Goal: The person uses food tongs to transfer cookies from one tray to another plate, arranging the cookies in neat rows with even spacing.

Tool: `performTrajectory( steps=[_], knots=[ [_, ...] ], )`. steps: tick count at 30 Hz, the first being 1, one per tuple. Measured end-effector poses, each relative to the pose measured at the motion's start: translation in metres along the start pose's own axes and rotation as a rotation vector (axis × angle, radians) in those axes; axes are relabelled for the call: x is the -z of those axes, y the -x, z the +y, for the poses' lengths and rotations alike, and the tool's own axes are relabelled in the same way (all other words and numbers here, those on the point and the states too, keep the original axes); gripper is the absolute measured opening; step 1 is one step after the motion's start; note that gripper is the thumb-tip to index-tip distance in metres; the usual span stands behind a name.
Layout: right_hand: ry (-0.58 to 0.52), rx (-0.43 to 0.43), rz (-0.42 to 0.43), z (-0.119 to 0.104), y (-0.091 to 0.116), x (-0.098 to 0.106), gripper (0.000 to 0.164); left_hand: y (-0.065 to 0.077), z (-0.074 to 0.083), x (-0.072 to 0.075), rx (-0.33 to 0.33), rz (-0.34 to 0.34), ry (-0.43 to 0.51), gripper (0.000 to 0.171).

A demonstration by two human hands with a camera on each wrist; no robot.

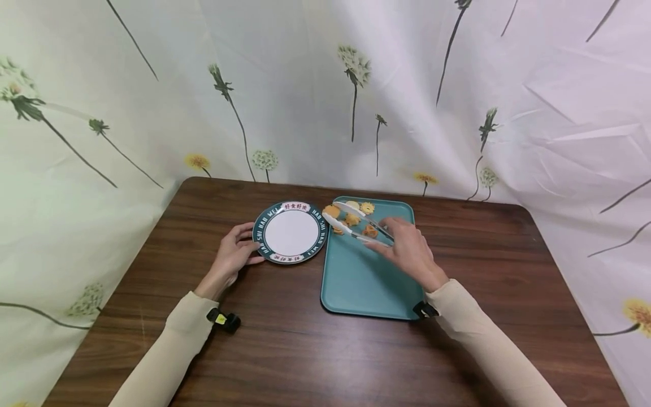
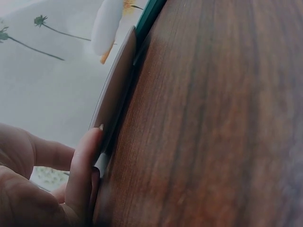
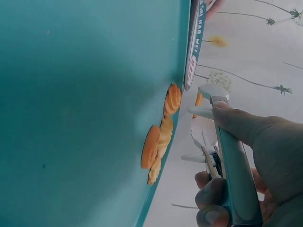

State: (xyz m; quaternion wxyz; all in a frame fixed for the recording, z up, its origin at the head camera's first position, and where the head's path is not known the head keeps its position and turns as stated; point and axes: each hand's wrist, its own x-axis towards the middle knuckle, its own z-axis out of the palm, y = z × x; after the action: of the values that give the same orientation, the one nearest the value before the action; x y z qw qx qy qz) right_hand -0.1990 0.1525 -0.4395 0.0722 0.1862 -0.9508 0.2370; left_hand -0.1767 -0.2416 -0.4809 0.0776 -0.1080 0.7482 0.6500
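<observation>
My left hand (image 1: 235,251) holds the near-left rim of a white plate (image 1: 291,233) with a dark green lettered border; in the left wrist view the thumb (image 2: 87,146) lies at the plate's edge. In my right hand (image 1: 409,249) are tongs (image 3: 232,161) with white tips, gripped from above over a teal tray (image 1: 371,277). Between the tips is an orange-brown cookie (image 3: 198,101), raised above the tray's far-left corner beside the plate. Several more cookies (image 1: 369,230), some round and some ridged, lie at the tray's far end.
The plate and tray sit side by side on a dark wooden table (image 1: 285,339). A white cloth (image 1: 305,102) printed with dandelions hangs behind it and along both sides. A black strap device (image 1: 225,320) is on the left wrist.
</observation>
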Motion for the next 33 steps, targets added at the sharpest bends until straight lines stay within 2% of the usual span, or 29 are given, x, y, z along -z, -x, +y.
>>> performTrajectory(
  steps=[21, 33],
  knots=[
    [-0.008, 0.056, -0.045, -0.022, -0.010, -0.012, 0.052, -0.001, 0.001, -0.002, -0.007, -0.008, 0.013, 0.060],
    [0.032, 0.070, -0.081, -0.036, -0.020, -0.023, 0.054, -0.001, -0.002, 0.000, -0.007, -0.004, 0.005, 0.061]
  ],
)
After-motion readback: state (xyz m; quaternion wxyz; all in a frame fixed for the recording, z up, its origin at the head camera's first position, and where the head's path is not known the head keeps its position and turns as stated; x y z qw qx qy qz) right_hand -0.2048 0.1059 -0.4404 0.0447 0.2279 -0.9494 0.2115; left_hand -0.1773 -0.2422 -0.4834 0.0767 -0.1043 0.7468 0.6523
